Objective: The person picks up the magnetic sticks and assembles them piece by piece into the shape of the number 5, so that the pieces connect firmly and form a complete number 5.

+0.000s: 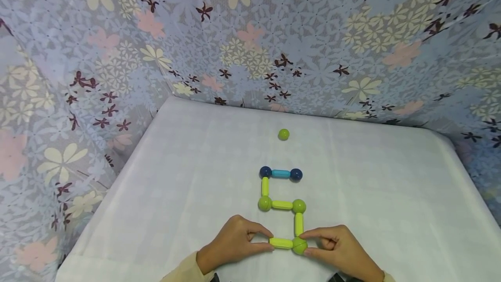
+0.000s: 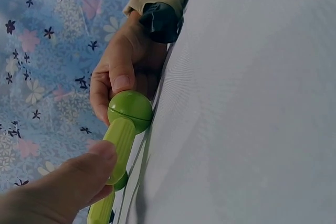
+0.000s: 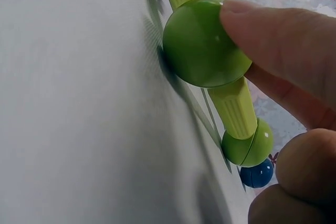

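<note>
A zigzag chain of rods and balls lies on the white-covered table. At its near end, my left hand point(image 1: 235, 240) pinches the free end of a yellow-green rod point(image 1: 282, 243). The rod's other end meets a green ball point(image 1: 300, 245), which my right hand point(image 1: 338, 247) grips between thumb and finger. From that ball another yellow-green rod point(image 1: 299, 224) runs away to a second green ball point(image 1: 299, 206). Further along come a crosswise rod point(image 1: 282, 205), a third green ball point(image 1: 265, 203) and an upright-lying rod point(image 1: 265, 186). A blue rod point(image 1: 280, 173) between two dark blue balls point(image 1: 296, 174) forms the far end.
A loose green ball point(image 1: 283, 134) lies near the back of the white table cover point(image 1: 211, 142). Behind and to the sides hangs a flowered cloth point(image 1: 188, 34), meeting the table's back edge.
</note>
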`<state>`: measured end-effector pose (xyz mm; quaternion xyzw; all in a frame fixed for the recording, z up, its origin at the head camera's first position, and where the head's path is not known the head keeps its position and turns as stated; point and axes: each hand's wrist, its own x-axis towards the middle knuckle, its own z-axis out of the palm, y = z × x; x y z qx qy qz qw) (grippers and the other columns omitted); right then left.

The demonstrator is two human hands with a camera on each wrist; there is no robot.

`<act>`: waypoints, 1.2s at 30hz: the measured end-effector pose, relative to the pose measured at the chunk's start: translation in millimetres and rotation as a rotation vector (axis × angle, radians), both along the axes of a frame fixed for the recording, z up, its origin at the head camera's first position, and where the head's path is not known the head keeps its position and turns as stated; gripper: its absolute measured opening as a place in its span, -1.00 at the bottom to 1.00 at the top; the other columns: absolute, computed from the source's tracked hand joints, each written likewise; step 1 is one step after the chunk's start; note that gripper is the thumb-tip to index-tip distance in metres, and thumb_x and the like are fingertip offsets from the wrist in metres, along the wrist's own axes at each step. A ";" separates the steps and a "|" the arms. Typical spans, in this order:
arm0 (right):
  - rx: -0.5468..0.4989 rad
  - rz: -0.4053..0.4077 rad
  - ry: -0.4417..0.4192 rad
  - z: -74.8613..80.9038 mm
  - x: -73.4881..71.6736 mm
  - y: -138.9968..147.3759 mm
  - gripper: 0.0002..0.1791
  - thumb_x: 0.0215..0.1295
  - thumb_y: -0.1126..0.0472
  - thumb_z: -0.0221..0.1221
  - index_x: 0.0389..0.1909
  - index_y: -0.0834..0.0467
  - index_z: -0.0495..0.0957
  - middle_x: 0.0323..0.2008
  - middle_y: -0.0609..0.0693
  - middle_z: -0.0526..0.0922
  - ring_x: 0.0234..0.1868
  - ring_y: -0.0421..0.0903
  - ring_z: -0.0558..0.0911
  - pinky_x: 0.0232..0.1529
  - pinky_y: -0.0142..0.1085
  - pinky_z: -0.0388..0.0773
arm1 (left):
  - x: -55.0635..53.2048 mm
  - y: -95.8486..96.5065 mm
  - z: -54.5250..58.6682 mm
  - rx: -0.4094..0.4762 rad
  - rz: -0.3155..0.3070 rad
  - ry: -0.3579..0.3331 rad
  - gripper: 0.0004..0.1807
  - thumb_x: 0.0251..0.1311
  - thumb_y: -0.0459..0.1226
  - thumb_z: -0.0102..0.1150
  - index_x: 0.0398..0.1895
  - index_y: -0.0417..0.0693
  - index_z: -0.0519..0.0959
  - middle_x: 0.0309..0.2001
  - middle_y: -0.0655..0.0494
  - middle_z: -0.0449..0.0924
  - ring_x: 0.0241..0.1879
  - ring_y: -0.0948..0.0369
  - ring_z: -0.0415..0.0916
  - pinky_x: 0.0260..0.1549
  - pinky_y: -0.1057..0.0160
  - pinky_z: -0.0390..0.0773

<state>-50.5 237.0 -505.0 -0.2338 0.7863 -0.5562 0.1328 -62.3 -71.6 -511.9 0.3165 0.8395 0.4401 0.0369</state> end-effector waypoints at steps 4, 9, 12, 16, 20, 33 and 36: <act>0.011 -0.011 -0.007 0.0 0.7 2.2 -0.69 0.19 0.15 0.48 -0.03 0.03 0.77 -0.76 -0.04 0.10 -0.67 -0.41 0.09 -0.71 -0.47 0.17 | -1.3 2.3 -0.1 -0.010 -0.009 0.029 -0.76 0.15 0.05 0.49 -0.24 0.16 0.82 -0.78 0.54 0.14 -0.71 0.66 -0.07 -0.70 0.57 0.08; 0.010 -0.013 -0.017 -0.7 1.0 4.1 -0.69 0.19 0.15 0.47 -0.03 0.03 0.77 -0.76 -0.03 0.11 -0.68 -0.40 0.10 -0.71 -0.46 0.19 | -1.9 3.9 1.4 -0.027 -0.013 0.038 -0.75 0.14 0.06 0.49 -0.24 0.17 0.82 -0.78 0.54 0.15 -0.71 0.67 -0.07 -0.70 0.57 0.08; 0.003 -0.007 -0.022 -1.5 1.4 4.4 -0.69 0.20 0.16 0.47 -0.01 0.04 0.77 -0.75 -0.02 0.11 -0.68 -0.39 0.10 -0.70 -0.46 0.19 | -2.5 1.5 4.2 -0.036 -0.023 0.023 -0.72 0.15 0.08 0.47 -0.21 0.17 0.82 -0.78 0.54 0.13 -0.72 0.66 -0.08 -0.70 0.57 0.08; 0.005 -0.007 -0.027 -1.6 1.9 5.1 -0.68 0.20 0.15 0.47 -0.01 0.03 0.76 -0.75 -0.03 0.11 -0.68 -0.38 0.10 -0.70 -0.46 0.19 | -12.0 -8.4 16.8 -0.030 -0.012 0.043 -0.67 0.15 0.08 0.47 -0.16 0.11 0.82 -0.74 0.53 0.12 -0.69 0.62 -0.06 -0.66 0.57 0.09; 0.009 -0.013 -0.027 -0.6 2.3 6.3 -0.68 0.20 0.14 0.47 -0.01 0.02 0.76 -0.74 -0.03 0.10 -0.67 -0.39 0.10 -0.71 -0.45 0.18 | -39.6 -21.9 40.9 -0.008 0.016 0.098 -0.67 0.16 0.01 0.49 -0.15 0.01 0.82 -0.72 0.48 0.11 -0.67 0.53 -0.02 -0.65 0.51 0.10; 0.019 0.012 -0.002 0.6 1.8 3.1 -0.69 0.23 0.12 0.45 0.00 -0.02 0.76 -0.74 -0.07 0.11 -0.66 -0.41 0.10 -0.66 -0.47 0.23 | -203.3 2.8 81.7 0.018 0.251 -0.057 -0.68 0.23 0.01 0.44 -0.04 0.09 0.79 -0.71 0.17 0.08 -0.66 0.21 -0.03 -0.62 0.27 0.11; 0.003 0.021 0.015 -0.6 1.3 2.5 -0.69 0.24 0.14 0.44 0.01 -0.01 0.76 -0.75 -0.08 0.10 -0.67 -0.41 0.08 -0.66 -0.48 0.21 | -226.6 18.2 78.8 -0.063 0.247 -0.068 -0.69 0.25 -0.01 0.43 -0.02 0.09 0.79 -0.69 0.17 0.11 -0.65 0.22 0.02 -0.60 0.28 0.14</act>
